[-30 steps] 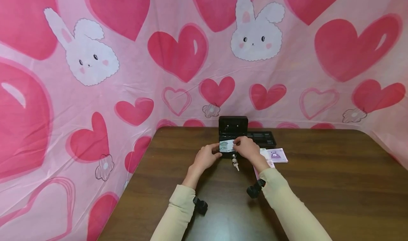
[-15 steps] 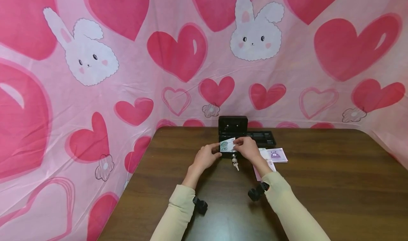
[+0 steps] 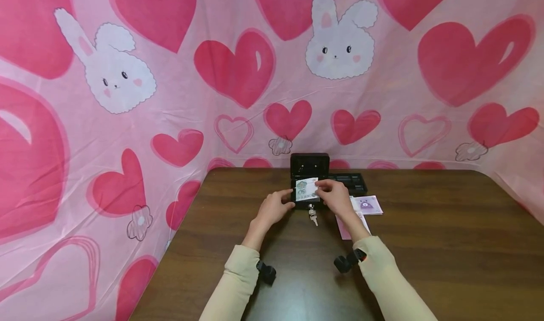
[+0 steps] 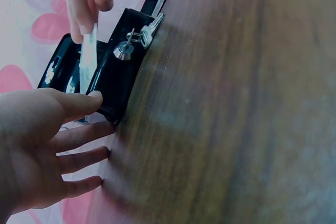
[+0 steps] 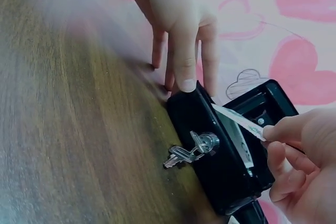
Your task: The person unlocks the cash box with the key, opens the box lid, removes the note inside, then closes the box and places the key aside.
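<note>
A black cash box (image 3: 310, 163) stands with its lid up at the back of the table. Keys (image 3: 313, 217) on a ring hang from the lock on its front. My left hand (image 3: 273, 207) touches the box's left end, thumb on the front rim and fingers straight and spread down the side. My right hand (image 3: 335, 198) pinches the right edge of a green-and-white banknote (image 3: 304, 190) between thumb and fingers. The banknote tilts over the box's opening. In the right wrist view, the lower part of the banknote (image 5: 239, 119) reaches down within the box's walls.
A black compartment tray (image 3: 357, 183) lies right of the cash box. In front of it are purple banknotes (image 3: 369, 205) and a pink banknote (image 3: 345, 232), partly under my right forearm. A pink heart-and-rabbit cloth (image 3: 238, 137) hangs behind the brown table (image 3: 446, 245).
My right hand has moved slightly right and tipped the banknote more upright, so more of its face shows. My left hand has stayed at the cash box.
</note>
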Demonstrator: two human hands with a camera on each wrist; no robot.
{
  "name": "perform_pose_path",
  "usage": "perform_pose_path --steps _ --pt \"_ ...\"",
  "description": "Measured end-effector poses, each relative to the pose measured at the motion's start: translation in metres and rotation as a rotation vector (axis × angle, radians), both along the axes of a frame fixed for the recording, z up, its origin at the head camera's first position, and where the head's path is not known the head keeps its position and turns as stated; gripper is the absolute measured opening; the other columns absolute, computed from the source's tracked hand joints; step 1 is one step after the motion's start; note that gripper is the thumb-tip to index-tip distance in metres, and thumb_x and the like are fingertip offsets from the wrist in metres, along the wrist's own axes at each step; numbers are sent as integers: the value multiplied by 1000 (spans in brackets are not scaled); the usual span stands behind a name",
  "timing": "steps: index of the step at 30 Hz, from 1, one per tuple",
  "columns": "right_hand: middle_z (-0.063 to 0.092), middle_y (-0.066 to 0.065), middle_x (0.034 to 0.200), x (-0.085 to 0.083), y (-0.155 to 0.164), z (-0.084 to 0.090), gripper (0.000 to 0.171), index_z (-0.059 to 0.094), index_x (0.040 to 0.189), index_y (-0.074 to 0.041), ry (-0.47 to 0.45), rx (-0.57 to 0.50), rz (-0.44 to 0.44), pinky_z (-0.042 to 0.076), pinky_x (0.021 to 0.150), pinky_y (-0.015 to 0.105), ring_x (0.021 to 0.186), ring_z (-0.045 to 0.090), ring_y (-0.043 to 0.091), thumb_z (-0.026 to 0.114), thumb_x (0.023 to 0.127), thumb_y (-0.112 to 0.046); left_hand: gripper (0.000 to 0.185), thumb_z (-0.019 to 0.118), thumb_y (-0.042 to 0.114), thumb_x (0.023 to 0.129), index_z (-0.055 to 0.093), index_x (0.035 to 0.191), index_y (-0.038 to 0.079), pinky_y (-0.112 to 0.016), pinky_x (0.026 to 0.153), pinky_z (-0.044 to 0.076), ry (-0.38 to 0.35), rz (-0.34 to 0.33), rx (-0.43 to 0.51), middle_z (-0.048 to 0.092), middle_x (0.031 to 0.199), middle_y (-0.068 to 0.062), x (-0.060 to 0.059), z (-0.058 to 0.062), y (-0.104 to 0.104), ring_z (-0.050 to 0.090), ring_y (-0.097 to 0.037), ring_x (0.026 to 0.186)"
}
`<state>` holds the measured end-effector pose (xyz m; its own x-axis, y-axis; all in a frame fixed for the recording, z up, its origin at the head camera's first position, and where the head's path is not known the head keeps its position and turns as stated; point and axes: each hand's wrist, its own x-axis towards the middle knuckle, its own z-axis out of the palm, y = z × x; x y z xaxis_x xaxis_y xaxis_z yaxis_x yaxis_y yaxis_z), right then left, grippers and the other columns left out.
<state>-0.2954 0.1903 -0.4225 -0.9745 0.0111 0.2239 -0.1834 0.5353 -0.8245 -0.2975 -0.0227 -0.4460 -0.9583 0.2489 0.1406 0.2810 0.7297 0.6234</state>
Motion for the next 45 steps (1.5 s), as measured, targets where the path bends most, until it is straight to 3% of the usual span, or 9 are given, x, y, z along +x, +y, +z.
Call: perform_pose_path --steps 4,10,15,24,30,35,45 --pt "73 16 95 5 2 6 26 73 113 -4 17 -24 -11 47 59 20 55 58 7 70 88 -10 46 69 26 93 61 138 17 -45 98 51 0 0 5 71 122 -9 0 0 0 66 -24 115" --pt "72 15 99 10 9 9 26 73 114 -7 27 -59 -27 46 51 21 62 57 6 71 88 -12 47 69 27 94 60 139 17 -45 99 50 -5 4 6 71 124 -8 0 0 0 66 -24 116" --pt "69 17 100 14 16 10 26 72 114 -6 25 -111 -11 51 49 24 57 57 9 71 89 -10 47 69 27 94 60 139 16 -45 100 49 -8 3 6 71 124 -9 1 0 0 65 -24 117" --pt "71 16 98 19 27 10 27 72 115 -5 53 -87 -32 47 68 15 79 60 6 71 88 -10 46 69 25 94 60 138 16 -46 99 50 -20 -2 21 70 125 -10 2 -1 -1 65 -25 117" --pt "70 17 96 19 33 11 28 71 116 -3 63 -101 -22 48 66 15 74 59 1 71 88 -9 47 69 25 93 60 138 16 -46 99 50 -6 0 21 71 123 -9 1 0 -1 65 -25 116" --pt "66 20 95 21 37 15 32 67 119 1 77 -161 25 55 62 26 68 58 0 70 88 -4 47 69 26 93 60 138 17 -47 99 49 -6 3 15 71 123 -9 1 0 -2 65 -25 117" --pt "63 25 94 24 55 25 46 58 132 3 62 -190 96 56 58 30 69 64 20 67 86 3 47 68 27 94 59 140 18 -46 100 49 -18 0 12 70 124 -8 0 -1 -1 64 -25 118"
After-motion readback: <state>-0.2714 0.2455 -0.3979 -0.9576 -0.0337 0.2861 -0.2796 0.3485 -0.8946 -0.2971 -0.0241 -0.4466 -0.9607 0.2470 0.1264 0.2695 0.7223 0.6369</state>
